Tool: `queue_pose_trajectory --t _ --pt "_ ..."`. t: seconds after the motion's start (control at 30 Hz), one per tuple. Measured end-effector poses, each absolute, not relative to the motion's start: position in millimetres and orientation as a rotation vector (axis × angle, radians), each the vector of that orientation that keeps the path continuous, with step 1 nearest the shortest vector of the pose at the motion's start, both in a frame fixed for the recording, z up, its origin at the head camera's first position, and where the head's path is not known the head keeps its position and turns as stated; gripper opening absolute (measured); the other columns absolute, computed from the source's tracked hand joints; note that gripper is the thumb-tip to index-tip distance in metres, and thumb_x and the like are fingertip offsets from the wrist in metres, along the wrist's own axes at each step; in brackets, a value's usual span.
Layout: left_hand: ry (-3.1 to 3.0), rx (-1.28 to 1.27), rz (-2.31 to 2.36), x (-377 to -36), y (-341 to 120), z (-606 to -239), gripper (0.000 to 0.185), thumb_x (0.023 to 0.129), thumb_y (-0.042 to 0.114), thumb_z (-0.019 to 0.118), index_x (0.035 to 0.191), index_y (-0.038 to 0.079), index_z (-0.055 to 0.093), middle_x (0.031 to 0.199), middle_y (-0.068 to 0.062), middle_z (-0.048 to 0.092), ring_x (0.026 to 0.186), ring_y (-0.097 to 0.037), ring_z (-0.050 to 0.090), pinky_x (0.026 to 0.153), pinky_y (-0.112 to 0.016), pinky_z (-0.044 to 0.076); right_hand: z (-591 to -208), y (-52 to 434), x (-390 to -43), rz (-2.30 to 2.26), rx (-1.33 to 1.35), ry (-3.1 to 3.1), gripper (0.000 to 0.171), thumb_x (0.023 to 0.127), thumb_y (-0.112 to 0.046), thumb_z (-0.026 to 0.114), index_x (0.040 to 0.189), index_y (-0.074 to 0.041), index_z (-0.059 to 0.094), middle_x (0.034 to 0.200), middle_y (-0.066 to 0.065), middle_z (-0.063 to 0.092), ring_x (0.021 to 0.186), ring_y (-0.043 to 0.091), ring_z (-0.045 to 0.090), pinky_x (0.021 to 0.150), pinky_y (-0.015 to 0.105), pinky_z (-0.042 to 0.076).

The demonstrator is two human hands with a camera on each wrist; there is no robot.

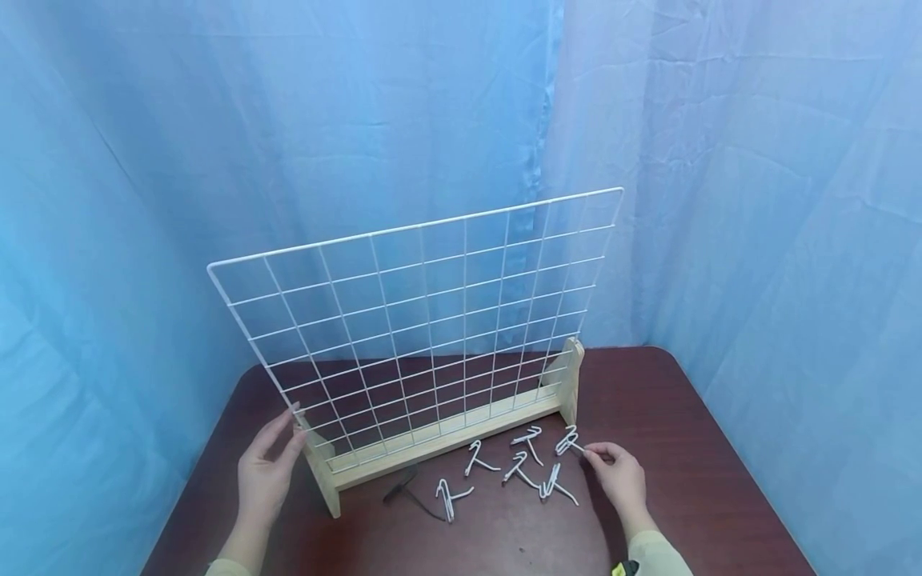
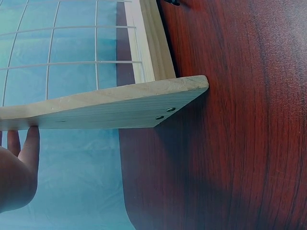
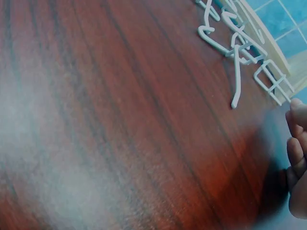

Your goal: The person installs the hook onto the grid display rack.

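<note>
A white wire grid panel (image 1: 425, 320) stands in a pale wooden base (image 1: 446, 432), leaning back. My left hand (image 1: 265, 468) is at the left wooden upright (image 1: 320, 464), its fingertips touching the outer side near the top; the left wrist view shows the fingers (image 2: 31, 143) meeting that board (image 2: 110, 105). At the base's right end, my right hand (image 1: 621, 480) pinches the prong of a white wire grid hook (image 1: 567, 441) between thumb and fingertips. The hook's square back frame (image 3: 271, 79) points away from the hand in the right wrist view.
Several more white hooks lie before the base, among them one hook (image 1: 551, 485) closest to my right hand and another hook (image 1: 448, 500) farther left. A dark, thin object (image 1: 406, 490) lies beside them. Blue curtains (image 1: 403, 112) surround the dark red wooden table (image 1: 691, 480).
</note>
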State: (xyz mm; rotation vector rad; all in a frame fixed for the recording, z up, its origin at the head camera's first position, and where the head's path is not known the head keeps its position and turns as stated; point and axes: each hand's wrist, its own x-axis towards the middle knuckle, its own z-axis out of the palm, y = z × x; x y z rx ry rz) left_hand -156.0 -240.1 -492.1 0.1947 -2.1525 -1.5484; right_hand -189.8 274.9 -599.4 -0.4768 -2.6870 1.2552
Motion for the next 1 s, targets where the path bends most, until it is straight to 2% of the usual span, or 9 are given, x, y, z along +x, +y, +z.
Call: queue_pose_trajectory --t 0.07,0.17,0.37,0.53,0.77,1.0 --pt "-2.154 0.197 -1.546 -155.9 -240.0 -492.2 0.039 0.092 0.002 0.069 0.131 0.007 0.064 0.124 0.013 0.062 0.114 0.008 0.049 0.09 -0.008 0.047 -598.1 273.9 -190.1 1.369 -0.516 -2.626 0.017 0.091 -0.017 0.074 0.097 -0.002 0.075 0.083 0.007 0.072 0.069 0.014 0.062 0.059 0.024 0.051" --pt "-2.146 0.194 -1.551 -155.9 -239.9 -492.3 0.039 0.092 0.001 0.069 0.13 0.008 0.064 0.126 0.008 0.063 0.114 0.008 0.05 0.09 -0.009 0.048 -597.4 272.1 -190.2 1.535 -0.567 -2.52 0.02 0.091 -0.013 0.073 0.1 0.004 0.073 0.083 0.009 0.072 0.063 0.01 0.059 0.051 0.019 0.051" --pt "-2.124 0.18 -1.574 -155.7 -239.7 -491.8 0.039 0.091 -0.002 0.068 0.13 0.003 0.063 0.121 0.016 0.062 0.113 0.006 0.051 0.089 -0.01 0.049 -596.3 267.4 -188.4 1.634 -0.627 -2.385 0.021 0.09 -0.009 0.073 0.102 0.008 0.072 0.085 0.008 0.072 0.064 0.007 0.059 0.053 0.016 0.053" --pt "-2.129 0.187 -1.575 -155.5 -239.5 -490.9 0.039 0.092 -0.001 0.068 0.13 0.004 0.063 0.122 0.015 0.062 0.113 0.006 0.051 0.089 -0.009 0.048 -589.6 263.0 -186.5 1.509 -0.571 -2.368 0.016 0.088 -0.01 0.076 0.099 0.001 0.075 0.087 0.009 0.073 0.067 0.001 0.057 0.056 0.012 0.049" --pt "-2.152 0.202 -1.569 -154.9 -239.1 -489.0 0.039 0.093 0.002 0.068 0.131 0.001 0.061 0.118 0.025 0.057 0.114 0.006 0.049 0.089 -0.008 0.047 -568.8 256.1 -185.8 1.398 -0.452 -2.304 0.009 0.087 -0.007 0.077 0.095 -0.003 0.077 0.09 0.011 0.073 0.067 -0.002 0.056 0.055 0.01 0.045" --pt "-2.166 0.21 -1.559 -154.6 -238.8 -488.5 0.039 0.094 0.003 0.068 0.132 0.003 0.062 0.12 0.023 0.058 0.115 0.006 0.048 0.091 -0.008 0.047 -546.4 250.4 -188.1 1.474 -0.424 -2.19 0.009 0.087 -0.005 0.076 0.096 -0.002 0.077 0.091 0.011 0.074 0.069 -0.004 0.058 0.056 0.008 0.046"
